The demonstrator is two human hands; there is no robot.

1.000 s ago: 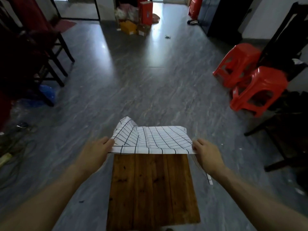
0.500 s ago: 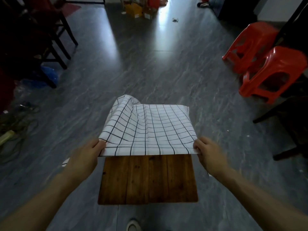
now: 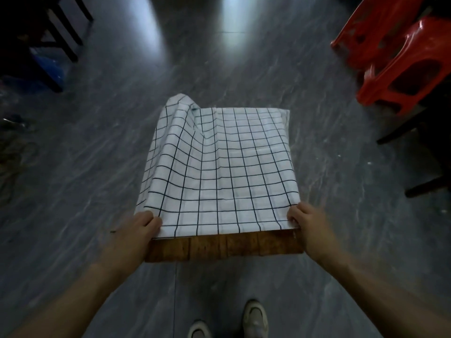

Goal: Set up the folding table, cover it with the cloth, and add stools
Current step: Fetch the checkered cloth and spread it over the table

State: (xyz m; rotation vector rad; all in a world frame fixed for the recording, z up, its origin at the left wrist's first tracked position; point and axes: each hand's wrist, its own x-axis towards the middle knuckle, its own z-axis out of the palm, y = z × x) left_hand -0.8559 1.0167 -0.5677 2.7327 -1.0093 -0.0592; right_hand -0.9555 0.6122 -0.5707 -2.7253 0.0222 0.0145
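A small wooden folding table (image 3: 224,247) stands on the grey floor in front of me. A white cloth with a black grid (image 3: 219,167) covers most of its top; only a strip of wood shows at the near edge. The cloth bulges up in a fold at its far left corner. My left hand (image 3: 136,230) grips the cloth's near left corner. My right hand (image 3: 307,220) grips the near right corner. Two red plastic stools (image 3: 400,69) stand at the upper right, one behind the other.
Dark chair legs (image 3: 61,37) stand at the upper left, with a blue bag beside them. More dark furniture legs (image 3: 419,186) reach in from the right edge. Cables lie on the floor at the left. My shoes (image 3: 253,318) show at the bottom.
Both hands have pulled the cloth toward me, so it now covers nearly the whole tabletop. The camera has tilted downward, bringing my shoes into view.
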